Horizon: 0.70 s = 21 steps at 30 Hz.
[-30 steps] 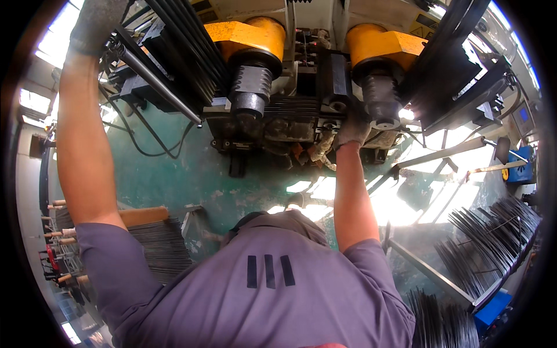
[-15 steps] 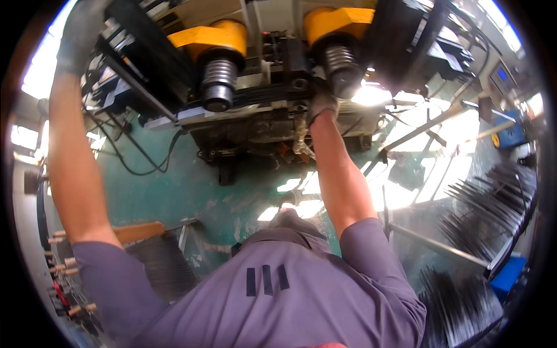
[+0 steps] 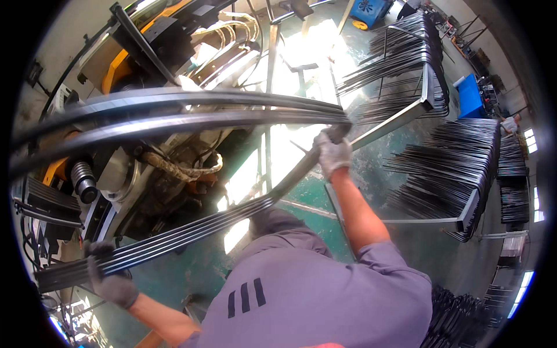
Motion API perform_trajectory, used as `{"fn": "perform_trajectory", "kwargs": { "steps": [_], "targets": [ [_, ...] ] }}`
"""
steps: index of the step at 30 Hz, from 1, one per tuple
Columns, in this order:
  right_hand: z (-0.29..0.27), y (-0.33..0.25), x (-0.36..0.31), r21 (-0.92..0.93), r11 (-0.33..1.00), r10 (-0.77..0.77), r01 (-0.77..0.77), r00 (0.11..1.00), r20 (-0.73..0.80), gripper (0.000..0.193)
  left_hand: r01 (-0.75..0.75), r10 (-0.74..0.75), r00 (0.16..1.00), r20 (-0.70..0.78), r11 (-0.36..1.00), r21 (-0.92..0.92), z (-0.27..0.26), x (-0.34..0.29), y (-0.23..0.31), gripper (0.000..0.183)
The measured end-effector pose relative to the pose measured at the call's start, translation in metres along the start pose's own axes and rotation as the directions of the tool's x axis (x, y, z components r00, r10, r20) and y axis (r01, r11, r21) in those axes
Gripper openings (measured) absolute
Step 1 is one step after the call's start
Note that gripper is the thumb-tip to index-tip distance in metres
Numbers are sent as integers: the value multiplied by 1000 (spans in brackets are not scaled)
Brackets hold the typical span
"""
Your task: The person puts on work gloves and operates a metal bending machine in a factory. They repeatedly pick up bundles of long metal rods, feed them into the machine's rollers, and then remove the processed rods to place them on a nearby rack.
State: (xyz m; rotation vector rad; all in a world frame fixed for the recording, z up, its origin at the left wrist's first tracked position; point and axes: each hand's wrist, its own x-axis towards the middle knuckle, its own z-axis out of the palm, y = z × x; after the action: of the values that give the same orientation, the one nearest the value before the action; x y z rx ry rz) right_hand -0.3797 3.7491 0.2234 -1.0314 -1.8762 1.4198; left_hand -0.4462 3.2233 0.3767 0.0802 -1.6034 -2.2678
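Note:
A bundle of several dark, shiny metal bars (image 3: 191,234), bent into a long open hairpin, stretches across the view in front of me. My right hand (image 3: 335,153), in a pale glove, is closed around the bundle just below its bent corner at the right. Toward the lower left, my left hand (image 3: 111,279) in a grey glove grips the lower leg near its end, its fingers partly hidden behind the bars. The upper legs sweep leftward past the machine and leave the view at the left.
Beyond the bars stands a machine with yellow parts and a steel spring (image 3: 84,181). Racks of bent bars (image 3: 449,174) fill the right, with a metal frame rail (image 3: 391,124) nearby. A blue bin (image 3: 470,95) and another person (image 3: 510,124) are farther right.
My view has turned to the right, away from facing the machine. Both hands have left the machine area and now hold the bundle of bent bars, which was not distinguishable before.

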Motion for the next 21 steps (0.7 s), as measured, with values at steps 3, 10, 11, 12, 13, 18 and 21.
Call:
{"fn": "perform_trajectory", "kwargs": {
  "steps": [3,10,11,12,13,18,21],
  "targets": [
    [-110,3,52,-62,996,-81,64,940,-330,31,491,-451,864,224,853,-177,29,-52,-104,27],
    [-300,-20,179,-521,851,-391,64,739,-549,30,977,-891,214,401,199,-78,150,-197,-243,30],
    [-318,-21,196,-559,829,-383,10,738,-555,29,966,-894,240,378,259,-2,168,-203,-249,31],
    [-334,-14,219,-606,793,-376,-62,733,-566,31,946,-894,269,358,315,73,185,-208,-257,33],
    [-351,-6,249,-650,750,-377,-124,727,-574,32,919,-888,305,344,369,140,206,-214,-264,34],
    [-372,68,380,-848,504,-414,-162,817,-402,24,794,-797,456,395,565,224,304,-210,-250,39],
    [-386,75,436,-955,272,-530,-116,811,-249,24,720,-767,551,329,636,277,328,-219,-238,37]
  ]
}}
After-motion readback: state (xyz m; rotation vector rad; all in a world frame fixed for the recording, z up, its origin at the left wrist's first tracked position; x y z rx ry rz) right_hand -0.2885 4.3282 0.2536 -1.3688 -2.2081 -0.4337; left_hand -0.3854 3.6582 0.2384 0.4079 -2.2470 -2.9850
